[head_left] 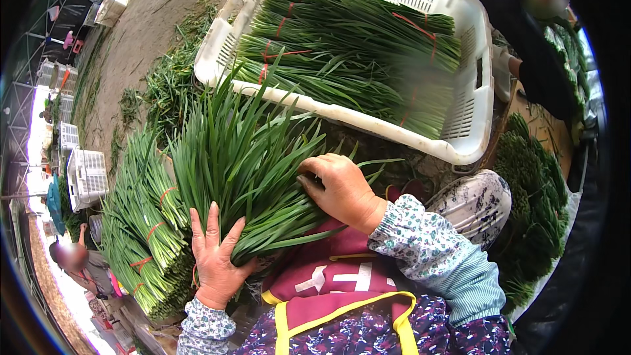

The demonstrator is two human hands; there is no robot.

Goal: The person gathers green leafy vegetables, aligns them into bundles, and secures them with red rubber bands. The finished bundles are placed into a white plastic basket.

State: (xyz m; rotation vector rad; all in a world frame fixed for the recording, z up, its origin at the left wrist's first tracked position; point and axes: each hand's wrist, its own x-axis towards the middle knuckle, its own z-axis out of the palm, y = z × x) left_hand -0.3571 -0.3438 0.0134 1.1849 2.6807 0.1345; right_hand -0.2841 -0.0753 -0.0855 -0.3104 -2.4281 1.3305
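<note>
A large loose bunch of garlic chives (236,158) fans out across my lap. My left hand (217,256) lies against its lower left side, fingers spread wide and pressed to the leaves. Over the right edge of the bunch is my right hand (340,190), its thumb and forefinger curled towards each other at the leaves. Whether a leaf is pinched between them is hard to see. To the left, several chive bundles tied with red bands (153,236) are stacked, cut ends facing me.
Beyond my lap stands a white plastic crate (345,113) holding several tied chive bundles (340,49). Loose greens (172,84) litter the ground left of it. More greens (532,217) lie at right. A person in dark trousers (537,49) is beside the crate; another person (93,271) is far left.
</note>
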